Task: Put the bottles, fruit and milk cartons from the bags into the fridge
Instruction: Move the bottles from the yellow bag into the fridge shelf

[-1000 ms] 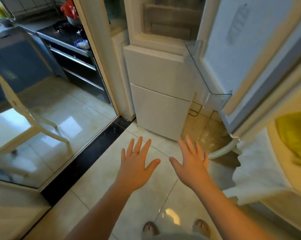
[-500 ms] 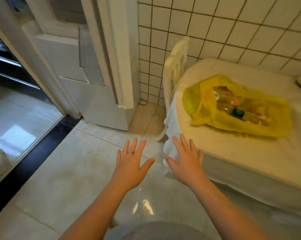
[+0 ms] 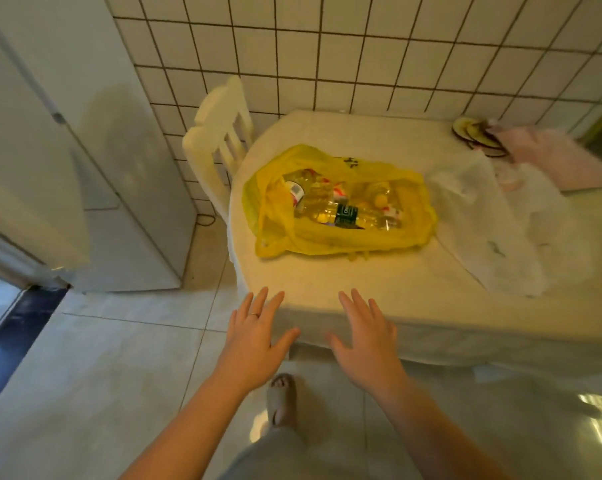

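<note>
Person had turned from fridge to yellow bag; left hand and right hand empty, fingers spread; unloading could begin.

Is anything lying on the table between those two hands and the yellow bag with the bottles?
Nothing visible does. The left hand and right hand hover open at the near edge of the table, with only bare cloth between them and the yellow bag. The white bag lies off to the right, clear of that path.
</note>
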Demonstrator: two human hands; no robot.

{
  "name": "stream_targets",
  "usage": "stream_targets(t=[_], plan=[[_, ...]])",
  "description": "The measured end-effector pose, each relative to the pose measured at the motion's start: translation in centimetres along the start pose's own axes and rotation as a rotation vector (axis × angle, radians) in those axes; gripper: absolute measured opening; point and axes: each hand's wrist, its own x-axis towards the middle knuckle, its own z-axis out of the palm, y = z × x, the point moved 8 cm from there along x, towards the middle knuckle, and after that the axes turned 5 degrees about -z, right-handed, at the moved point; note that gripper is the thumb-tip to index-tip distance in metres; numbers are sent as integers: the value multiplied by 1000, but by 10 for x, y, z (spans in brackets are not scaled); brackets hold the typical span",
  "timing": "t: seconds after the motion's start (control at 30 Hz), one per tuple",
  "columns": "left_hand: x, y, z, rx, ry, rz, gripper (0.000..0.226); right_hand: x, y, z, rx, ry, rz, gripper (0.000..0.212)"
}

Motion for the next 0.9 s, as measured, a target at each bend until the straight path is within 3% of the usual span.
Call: stream_targets(t=[0.23,0.5,0.7,0.9], plan=[[91,48,1,-52,37,95,71,50,49,-34,-23,51,45,72],[212,79,-26,-23,145,77,71,160,69,-74,-73,46,10,68],[281,82,-44,140,169,46,74,226,94,-76,-141,-1,19,66],[329,78,-49,346,164,-57,69,267,105,-108,-225,217,104,73]])
